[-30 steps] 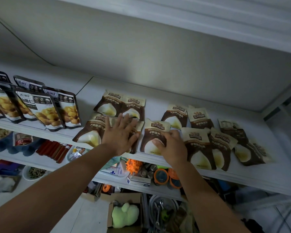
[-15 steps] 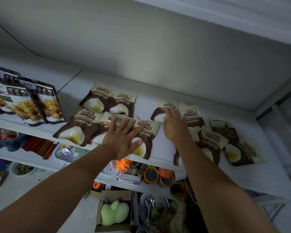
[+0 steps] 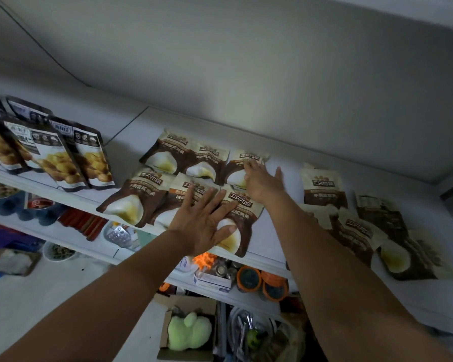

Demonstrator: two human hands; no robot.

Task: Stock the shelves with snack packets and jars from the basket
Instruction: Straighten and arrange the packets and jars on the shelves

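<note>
2 hands: both reach up to the white top shelf (image 3: 126, 142), palms down.
Left hand (image 3: 204, 223): flat, with fingers straight and spread, gripping nothing. It presses on the front row of the brown snack packets (image 3: 162, 158) and covers parts of the middle front packet (image 3: 179, 189) and the right front packet (image 3: 242, 231).
Right hand (image 3: 262, 182): flat, with fingers straight and close together, gripping nothing. The fingertips lie on the right back packet (image 3: 239, 163) and the thumb is over bare shelf.
Centre group: 6 brown packets lie flat in 2 rows of 3, edges overlapping. The left front packet (image 3: 131, 205) and the right front packet overhang the shelf's front edge.
Right group: more brown packets (image 3: 358, 231) lie flat and overlapping beyond the right forearm. 1 packet (image 3: 323, 186) sits behind them, near the back.
Left end: dark packets (image 3: 89, 158) printed with a yellow snack stand leaning in rows on the same shelf level.
Lower shelf: orange-lidded jars (image 3: 247, 276) stand beneath the right forearm. Red sticks (image 3: 81, 223) lie further left.
Below: a cardboard box (image 3: 191, 303) holds a green plush toy (image 3: 187, 333).
</note>
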